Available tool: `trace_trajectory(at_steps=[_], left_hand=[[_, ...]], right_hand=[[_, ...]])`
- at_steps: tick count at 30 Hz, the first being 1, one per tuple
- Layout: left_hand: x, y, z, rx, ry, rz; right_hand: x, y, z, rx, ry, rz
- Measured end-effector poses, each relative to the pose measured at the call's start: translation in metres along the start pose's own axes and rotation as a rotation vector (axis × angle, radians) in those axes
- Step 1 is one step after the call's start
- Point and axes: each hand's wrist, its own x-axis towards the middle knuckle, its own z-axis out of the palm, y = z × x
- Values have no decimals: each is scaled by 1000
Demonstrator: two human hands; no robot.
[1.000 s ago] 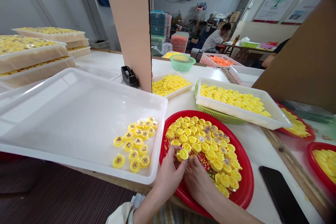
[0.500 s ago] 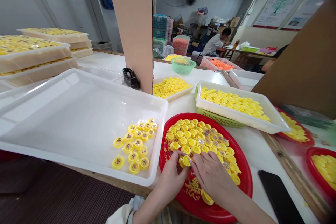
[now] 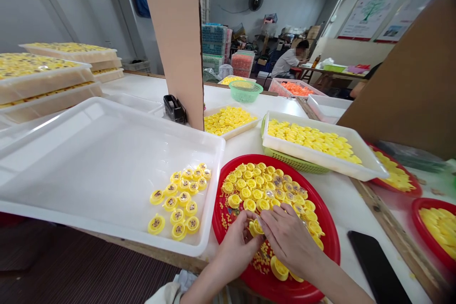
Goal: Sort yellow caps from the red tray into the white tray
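Note:
A small round yellow plastic case (image 3: 256, 227) is pinched in the fingers of my left hand (image 3: 238, 241), above the red round tray (image 3: 335, 232). My right hand (image 3: 288, 233) presses its closed fingers against the right side of that case; whether they hold a small part is hidden. Around and beyond my hands lie several similar yellow cases (image 3: 251, 184), some with printed discs under a clear cover. Tiny yellow pieces (image 3: 261, 257) are scattered on the tray below my hands. Several finished-looking cases with printed faces (image 3: 178, 216) sit in the large white tray (image 3: 107, 161) on the left.
A white tray of yellow parts (image 3: 309, 140) rests on a green basket (image 3: 295, 160). A black phone (image 3: 379, 266) lies at right, beside a wooden strip (image 3: 388, 228). Cardboard panels (image 3: 174, 33) stand upright. Stacked trays (image 3: 46, 80) are at far left. A person (image 3: 285, 62) sits in the back.
My right fingers have closed in over the yellow case, covering more of its right side. My left hand still holds it. The whole view has shifted slightly.

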Motion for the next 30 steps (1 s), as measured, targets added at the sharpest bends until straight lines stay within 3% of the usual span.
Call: trace_trajectory(at_steps=[4, 8, 11, 15, 18, 21, 25, 30], left_hand=[[1, -2, 2, 14, 6, -1], [0, -1, 3, -33, -21, -9], [-2, 3, 1, -16, -15, -36], [-3, 10, -4, 9, 16, -47], [0, 13, -5, 21, 40, -52], [4, 11, -2, 33, 37, -69], [9, 1, 0, 36, 20, -81], [13, -13, -5, 26, 47, -42]], right_hand=[[2, 0, -3, 140, -68, 68], [2, 9, -14, 188, -55, 97], [-11, 40, -32, 217, 81, 252], [-53, 87, -47, 104, 284, 519], [-84, 93, -34, -24, 285, 477], [-101, 79, -9, -110, 274, 413], [-109, 63, 16, -190, 238, 366], [-113, 62, 27, -208, 183, 319]])
